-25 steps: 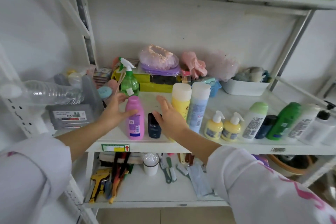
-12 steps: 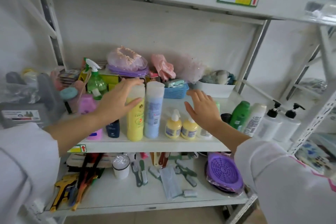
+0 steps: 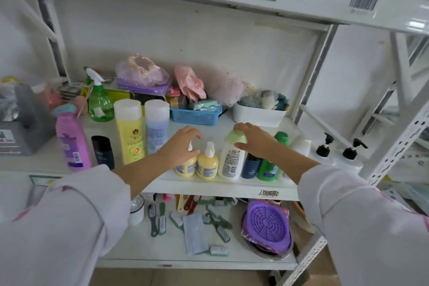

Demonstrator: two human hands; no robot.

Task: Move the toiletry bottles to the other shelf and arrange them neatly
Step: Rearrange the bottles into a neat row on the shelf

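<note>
A row of toiletry bottles stands along the front of the middle shelf [image 3: 209, 187]. From the left: a purple bottle [image 3: 72, 144], a small dark bottle [image 3: 103, 152], a tall yellow bottle [image 3: 128, 132] and a tall blue bottle [image 3: 156, 127]. My left hand [image 3: 181, 146] curls around the pump neck of the left yellow pump bottle [image 3: 184, 168]. A second yellow pump bottle [image 3: 207, 165] touches it. My right hand [image 3: 254, 139] grips the pale green cap of a white bottle [image 3: 232, 160]. A navy bottle [image 3: 250, 166] and a green bottle [image 3: 268, 168] stand partly under my right wrist.
Two white bottles with black pumps [image 3: 336, 148] stand at the shelf's right end by a slanted post [image 3: 311, 72]. Behind the row are a green spray bottle [image 3: 99, 102], a blue basket [image 3: 195, 117] and a white tub [image 3: 257, 115]. Brushes and a purple round item [image 3: 267, 225] lie on the lower shelf.
Both hands have moved right along the row. My left hand left the tall yellow bottle for a yellow pump bottle. My right hand came down onto the green-capped white bottle.
</note>
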